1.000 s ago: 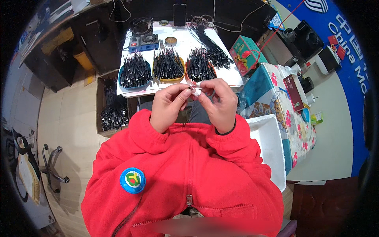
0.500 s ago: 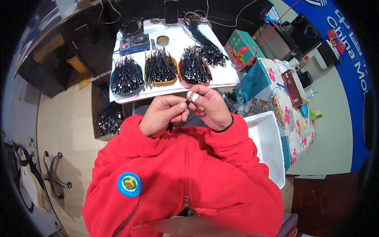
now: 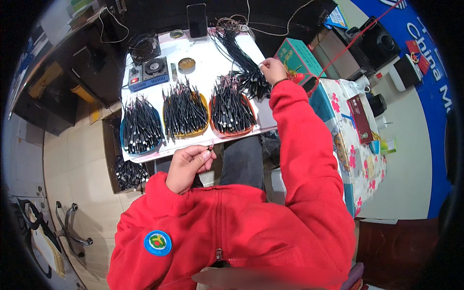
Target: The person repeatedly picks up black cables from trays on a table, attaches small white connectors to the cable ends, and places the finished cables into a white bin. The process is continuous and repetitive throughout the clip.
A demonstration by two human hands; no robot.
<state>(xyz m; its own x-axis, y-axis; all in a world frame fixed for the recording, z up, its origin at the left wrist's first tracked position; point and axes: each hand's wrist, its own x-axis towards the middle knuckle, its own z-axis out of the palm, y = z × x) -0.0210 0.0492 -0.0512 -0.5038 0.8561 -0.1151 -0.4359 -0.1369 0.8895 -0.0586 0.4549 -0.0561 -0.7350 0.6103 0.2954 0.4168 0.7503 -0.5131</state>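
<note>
My left hand point(image 3: 186, 166) is in front of the table's near edge, thumb and fingers pinched on a short black cable point(image 3: 211, 146) whose thin reddish wire end sticks up. Most of that cable is hidden by the fingers. My right hand point(image 3: 273, 71) reaches to the far right of the table, at the edge of a long bundle of black cables point(image 3: 241, 63). Its fingers are curled, with something white at the fingertips; what they grip is hidden. Three tubs of upright short black cables stand side by side: blue point(image 3: 140, 152), yellow point(image 3: 188, 134) and orange point(image 3: 233, 133).
Behind the tubs are a blue-grey heating device with a round top point(image 3: 149, 75), a small round tin point(image 3: 186, 64) and an upright phone point(image 3: 197, 21). A green box point(image 3: 296, 55) stands right of the table. A carton of cables point(image 3: 129, 174) sits on the floor at left.
My right hand has left my left hand and moved forward and right to the long cable bundle. My left hand stays near the table edge, still pinching the cable. The view has shifted slightly.
</note>
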